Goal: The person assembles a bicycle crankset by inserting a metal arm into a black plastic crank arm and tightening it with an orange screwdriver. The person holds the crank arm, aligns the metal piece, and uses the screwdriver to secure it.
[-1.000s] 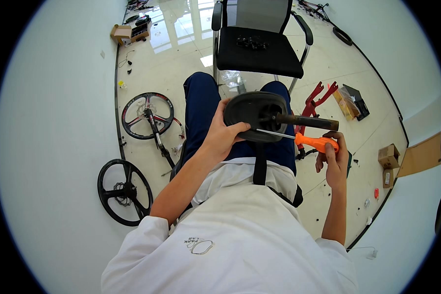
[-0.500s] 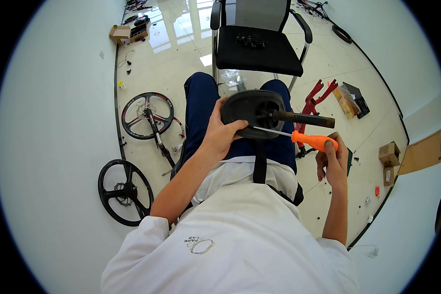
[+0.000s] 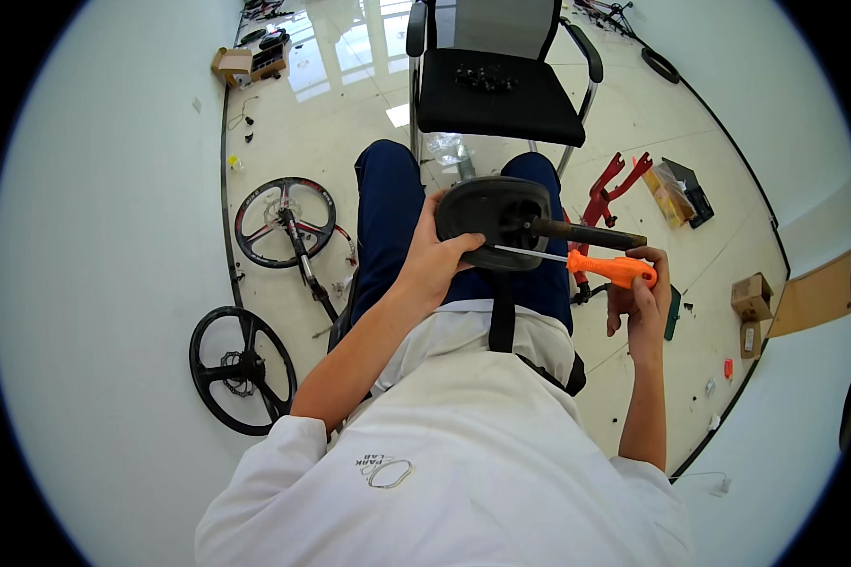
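Over my lap I hold a black bicycle saddle (image 3: 471, 210), its underside facing up. A dark, worn seat post (image 3: 591, 233) sticks out of it to the right. My left hand (image 3: 437, 263) is closed on the saddle's left and near edge, with the thumb on the underside. In my right hand (image 3: 645, 300) is a screwdriver (image 3: 607, 270) with an orange handle, the fingers and thumb gripping its end. Its metal shaft points left into the near side of the saddle, close to my left thumb. Whether the tip sits in a screw is hidden.
Ahead stands a black chair (image 3: 496, 99) with small dark parts on its seat. On the floor at left lie a spoked wheel (image 3: 323, 210) and a black three-spoke wheel (image 3: 197, 370). A red bike frame part (image 3: 598, 203) and cardboard boxes (image 3: 751, 297) are at right.
The saddle and screwdriver have shifted slightly to the right. My right fingers have moved up around the handle's end, changing their hold on it.
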`<action>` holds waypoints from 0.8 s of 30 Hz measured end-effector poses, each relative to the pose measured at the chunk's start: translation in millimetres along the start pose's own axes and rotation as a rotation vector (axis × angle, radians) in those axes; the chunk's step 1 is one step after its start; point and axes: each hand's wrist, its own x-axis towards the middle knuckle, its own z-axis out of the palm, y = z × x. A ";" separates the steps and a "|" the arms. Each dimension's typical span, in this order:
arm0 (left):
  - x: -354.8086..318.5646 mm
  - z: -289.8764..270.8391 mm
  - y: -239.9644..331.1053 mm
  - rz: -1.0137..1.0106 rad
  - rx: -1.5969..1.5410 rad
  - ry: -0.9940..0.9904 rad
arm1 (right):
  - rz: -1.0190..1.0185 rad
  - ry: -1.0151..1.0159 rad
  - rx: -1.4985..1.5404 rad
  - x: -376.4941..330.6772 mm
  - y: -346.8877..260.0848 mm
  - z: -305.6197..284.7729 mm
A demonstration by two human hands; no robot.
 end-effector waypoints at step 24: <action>2.0 -2.6 -1.3 -0.001 0.067 0.029 | 0.025 -0.154 0.047 -3.0 5.0 -6.3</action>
